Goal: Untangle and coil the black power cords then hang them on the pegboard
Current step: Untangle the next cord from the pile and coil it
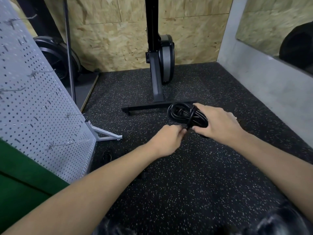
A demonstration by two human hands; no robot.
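Holding the coiled black power cord [186, 115] in my right hand [218, 123], I keep the bundle low over the speckled rubber floor [194, 175]; whether it touches the floor I cannot tell. My right hand is closed around the right side of the coil, with the thumb under it. My left hand [167, 139] is just beside it, fingers pinched together on one strand of the same cord that crosses over the loops. The coil is in front of the black base bar of an exercise machine [159, 65], which stands against the chipboard wall [110, 31]. On my left the grey pegboard [33, 99] leans on its own stand, with several hooks on it. Near its foot some thin black cable [107, 155] lies on the floor, well apart from my hands.
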